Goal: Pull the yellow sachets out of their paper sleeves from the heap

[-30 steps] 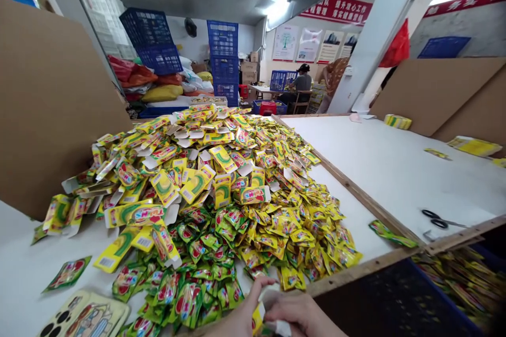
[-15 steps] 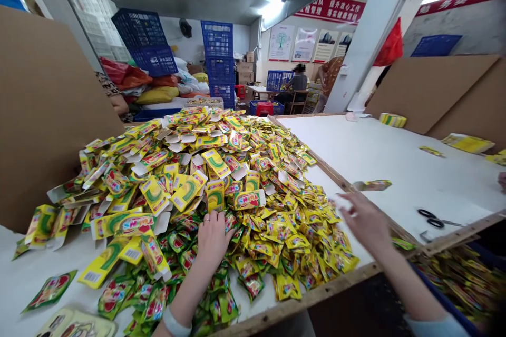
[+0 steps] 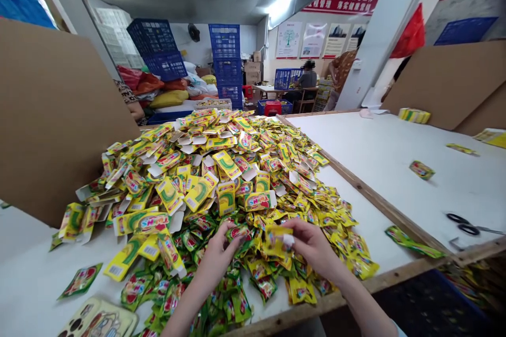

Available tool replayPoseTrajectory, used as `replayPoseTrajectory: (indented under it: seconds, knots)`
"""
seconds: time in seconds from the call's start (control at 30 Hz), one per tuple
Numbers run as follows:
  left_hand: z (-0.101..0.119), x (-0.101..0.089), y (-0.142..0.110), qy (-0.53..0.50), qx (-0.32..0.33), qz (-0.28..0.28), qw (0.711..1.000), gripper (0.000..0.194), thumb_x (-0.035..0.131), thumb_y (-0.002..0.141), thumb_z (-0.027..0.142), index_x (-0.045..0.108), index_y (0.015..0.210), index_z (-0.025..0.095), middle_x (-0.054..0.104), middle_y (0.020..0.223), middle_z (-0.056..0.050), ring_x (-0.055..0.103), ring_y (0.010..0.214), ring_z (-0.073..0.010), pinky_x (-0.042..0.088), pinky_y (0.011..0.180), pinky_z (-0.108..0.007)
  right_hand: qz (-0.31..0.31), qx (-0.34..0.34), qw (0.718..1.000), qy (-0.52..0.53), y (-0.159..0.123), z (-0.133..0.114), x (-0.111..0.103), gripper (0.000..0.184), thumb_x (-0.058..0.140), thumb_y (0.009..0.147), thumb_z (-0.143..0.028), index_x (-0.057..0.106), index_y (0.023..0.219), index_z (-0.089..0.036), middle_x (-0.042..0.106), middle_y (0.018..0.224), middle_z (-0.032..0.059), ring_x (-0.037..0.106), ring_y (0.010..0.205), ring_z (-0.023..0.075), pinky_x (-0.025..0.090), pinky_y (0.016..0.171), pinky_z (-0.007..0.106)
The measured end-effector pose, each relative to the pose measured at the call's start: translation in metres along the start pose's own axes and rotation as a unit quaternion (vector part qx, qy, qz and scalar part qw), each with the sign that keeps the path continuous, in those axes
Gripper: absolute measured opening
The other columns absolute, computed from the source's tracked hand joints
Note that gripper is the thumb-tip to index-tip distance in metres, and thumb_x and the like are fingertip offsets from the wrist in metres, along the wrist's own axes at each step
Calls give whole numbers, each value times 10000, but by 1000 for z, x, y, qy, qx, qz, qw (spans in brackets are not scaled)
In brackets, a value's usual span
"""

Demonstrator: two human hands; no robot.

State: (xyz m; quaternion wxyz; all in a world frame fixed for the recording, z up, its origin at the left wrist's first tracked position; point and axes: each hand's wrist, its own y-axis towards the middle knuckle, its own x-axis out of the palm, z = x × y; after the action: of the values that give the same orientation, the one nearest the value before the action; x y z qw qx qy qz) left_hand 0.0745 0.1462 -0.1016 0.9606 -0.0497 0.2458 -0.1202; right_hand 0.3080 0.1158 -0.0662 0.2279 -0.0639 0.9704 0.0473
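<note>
My left hand (image 3: pixel 219 253) is at the front of the heap, its thumb and fingers closed on a green candy packet (image 3: pixel 243 233). My right hand (image 3: pixel 314 247) is just to its right and pinches a yellow candy packet (image 3: pixel 275 242), blurred by motion. Something white shows at the right thumb tip. Green packets (image 3: pixel 162 295) lie loose below and left of my left hand. Yellow packets (image 3: pixel 336 231) spread beneath and beyond my right hand. Open yellow boxes (image 3: pixel 169 195) are piled up behind both hands.
A wooden strip (image 3: pixel 367 195) divides the white table. Beyond it lie scissors (image 3: pixel 468 225), a filled small box (image 3: pixel 421 169) and a green strip of packaging (image 3: pixel 413 241). A phone in a patterned case (image 3: pixel 100 318) is at front left. Cardboard (image 3: pixel 59 121) stands at the left.
My right hand has come back left from over the divider and now holds a yellow packet. The small box has moved farther right across the table. My left hand has closed on a green packet.
</note>
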Motion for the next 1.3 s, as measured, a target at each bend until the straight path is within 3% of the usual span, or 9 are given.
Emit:
replayPoseTrajectory:
  seconds: [0.1, 0.2, 0.43, 0.57, 0.73, 0.87, 1.07, 1.2, 1.3]
  knots:
    - [6, 8, -12, -70, -28, -3, 997, 450, 384, 826, 521, 541, 1085, 188, 657, 837, -49, 614, 783, -206, 468, 670, -291, -90, 61, 978, 179, 4, -24, 22, 103, 530, 816, -277, 528, 879, -197, 526, 616, -50, 461, 453, 83, 393, 433, 193]
    - [12, 14, -25, -141, -76, 4, 987, 513, 410, 811, 539, 519, 1159, 179, 545, 1225, -95, 469, 1154, -250, 426, 872, -307, -71, 5, 993, 97, 7, -32, 34, 81, 492, 807, -172, 544, 863, -196, 538, 677, -32, 490, 562, 102, 414, 538, 215]
    - [41, 25, -34, -82, 82, -93, 989, 311, 268, 913, 366, 478, 1078, 207, 581, 990, -66, 539, 884, -181, 436, 813, -284, -16, 49, 995, 83, -8, -13, 30, 461, 575, 759, -254, 457, 1204, -226, 562, 1065, 68, 579, 766, 168, 495, 649, 296]
    - [61, 33, 4, 104, 202, -90, 970, 303, 235, 918, 302, 518, 951, 199, 513, 945, -56, 539, 851, -164, 453, 776, -273, -11, 139, 978, 157, -19, 4, 23, 354, 480, 820, -362, 538, 1137, -216, 641, 890, 50, 594, 489, 150, 453, 402, 258]
    - [72, 39, 86, 204, 234, -16, 951, 257, 500, 797, 226, 516, 1043, 152, 499, 1120, -112, 389, 1153, -325, 268, 994, -490, 41, 36, 990, -127, -34, 24, 4, 295, 480, 755, -130, 616, 1008, -201, 656, 967, 89, 607, 923, 251, 472, 820, 388]
    - [67, 36, 111, 188, 231, -26, 954, 230, 641, 632, 124, 526, 824, 176, 566, 961, -98, 456, 1070, -329, 269, 975, -522, 30, 51, 997, -52, -39, 29, -6, 229, 485, 776, -149, 585, 972, -214, 638, 921, 64, 627, 776, 212, 515, 674, 331]
    - [61, 24, 48, 61, 174, -102, 978, 237, 455, 808, 261, 435, 1032, 185, 611, 928, -73, 571, 906, -204, 458, 787, -323, 173, 81, 941, 280, -20, -7, -17, 358, 631, 740, -405, 479, 1009, -223, 596, 702, -9, 587, 475, 146, 482, 402, 256]
    - [61, 27, -5, -236, 3, -278, 931, 362, 603, 710, 294, 493, 1027, 158, 615, 869, -37, 571, 783, -164, 455, 713, -268, 158, -2, 953, 258, -6, -34, -9, 226, 628, 759, -309, 524, 949, -245, 556, 886, 11, 576, 543, 112, 459, 402, 211]
    - [59, 29, -25, -295, -73, -279, 911, 320, 661, 615, 232, 522, 889, 141, 547, 696, 21, 489, 609, -111, 412, 599, -238, 69, -89, 985, 129, -3, -42, -4, 161, 560, 791, -163, 565, 932, -239, 557, 910, 24, 572, 809, 158, 497, 687, 277]
